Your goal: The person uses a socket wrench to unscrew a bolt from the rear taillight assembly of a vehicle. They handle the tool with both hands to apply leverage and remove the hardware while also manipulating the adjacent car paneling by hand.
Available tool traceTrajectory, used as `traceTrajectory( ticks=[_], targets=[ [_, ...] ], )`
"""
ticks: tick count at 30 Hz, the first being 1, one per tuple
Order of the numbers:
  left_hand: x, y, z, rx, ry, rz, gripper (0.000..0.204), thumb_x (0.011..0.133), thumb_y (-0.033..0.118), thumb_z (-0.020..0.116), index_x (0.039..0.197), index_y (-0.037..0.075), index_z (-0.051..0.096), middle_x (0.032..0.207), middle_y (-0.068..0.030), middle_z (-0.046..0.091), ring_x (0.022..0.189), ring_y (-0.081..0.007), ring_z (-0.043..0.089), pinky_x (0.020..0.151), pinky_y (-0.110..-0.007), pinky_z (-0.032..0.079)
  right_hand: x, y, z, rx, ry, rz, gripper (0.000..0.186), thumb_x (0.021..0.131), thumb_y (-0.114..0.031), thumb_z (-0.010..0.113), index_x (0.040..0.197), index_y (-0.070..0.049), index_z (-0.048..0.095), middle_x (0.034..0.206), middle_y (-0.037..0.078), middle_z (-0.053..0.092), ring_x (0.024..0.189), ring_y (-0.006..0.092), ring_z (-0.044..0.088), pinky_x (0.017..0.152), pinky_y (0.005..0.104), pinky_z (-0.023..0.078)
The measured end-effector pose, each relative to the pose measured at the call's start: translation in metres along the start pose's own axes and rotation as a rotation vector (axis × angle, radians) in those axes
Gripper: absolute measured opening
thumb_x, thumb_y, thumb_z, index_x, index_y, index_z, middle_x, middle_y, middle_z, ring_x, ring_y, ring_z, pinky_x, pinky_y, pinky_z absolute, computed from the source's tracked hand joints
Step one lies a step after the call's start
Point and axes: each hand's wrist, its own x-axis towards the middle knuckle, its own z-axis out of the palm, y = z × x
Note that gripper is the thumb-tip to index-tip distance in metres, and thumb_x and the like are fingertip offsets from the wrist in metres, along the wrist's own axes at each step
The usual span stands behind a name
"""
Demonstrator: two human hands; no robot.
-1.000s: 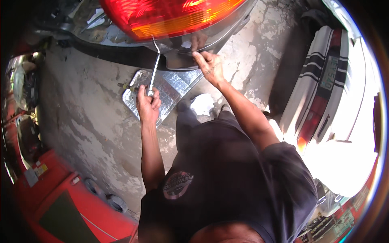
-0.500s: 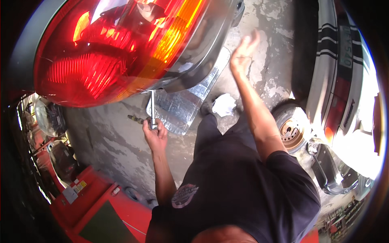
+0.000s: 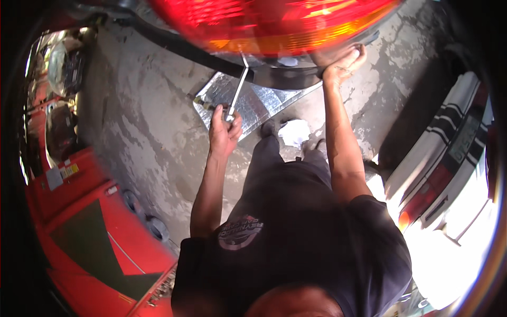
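A slim silver rod tool (image 3: pixel 238 95) with a bent tip stands up from my left hand (image 3: pixel 226 133), whose fingers are closed round its lower end. A small brassy fitting (image 3: pixel 203 102) sticks out to the left of that grip. The rod's tip reaches the lower edge of a large red and amber tail lamp (image 3: pixel 285 26). Against the vehicle's bumper corner (image 3: pixel 327 55), just right of the lamp, rests my right hand (image 3: pixel 343 67), its fingers apart and nothing held. The fingertips show only in part against the bumper.
A silvery foil-faced sheet (image 3: pixel 259 100) lies on the worn concrete floor (image 3: pixel 142 105). Near my shoes is a crumpled white cloth or paper (image 3: pixel 294 133). At the right stands a pale striped car (image 3: pixel 443 153); lower left, a red boxy unit (image 3: pixel 47 195) has round grey things (image 3: pixel 157 228) beside it.
My right hand has come down from the air to the bumper corner. My left hand, still gripping the rod tool, shows further up and right. The view has shifted, and the rod now leans.
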Motion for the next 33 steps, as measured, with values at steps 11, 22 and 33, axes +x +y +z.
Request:
traceTrajectory(
  ticks=[11,22,33],
  targets=[
    [0.002,-0.01,-0.019,-0.142,-0.15,0.04,0.033,0.104,0.048,0.047,0.103,0.015,0.051,0.068,-0.0006,0.048,0.044,-0.0043,0.028,0.04,-0.02,0.022,-0.004,-0.017,0.004,-0.599,-0.052,-0.284,0.069,0.092,-0.056,0.053,0.119,0.007,0.057,0.12,0.025,0.059,0.118,0.0338,0.052,0.103,0.0412,0.04],
    [0.014,-0.028,-0.021,0.086,-0.112,0.403,0.015,0.1,0.016,0.059,0.106,0.011,0.046,0.074,0.0026,0.05,0.063,-0.0032,0.042,0.052,-0.02,0.032,0.028,0.043,-0.002,0.267,-0.183,-0.022,0.041,0.094,-0.032,0.067,0.11,0.004,0.06,0.102,0.017,0.064,0.091,0.0225,0.06,0.081,0.0378,0.049],
    [0.019,-0.022,-0.025,0.165,-0.136,0.471,0.017,0.099,0.014,0.06,0.108,0.007,0.047,0.076,0.0025,0.05,0.066,-0.0037,0.044,0.059,-0.021,0.038,-0.068,-0.027,-0.038,0.301,-0.497,0.095,0.052,0.102,-0.044,0.049,0.13,-0.001,0.052,0.118,0.01,0.059,0.101,0.023,0.057,0.092,0.038,0.048]
  ],
)
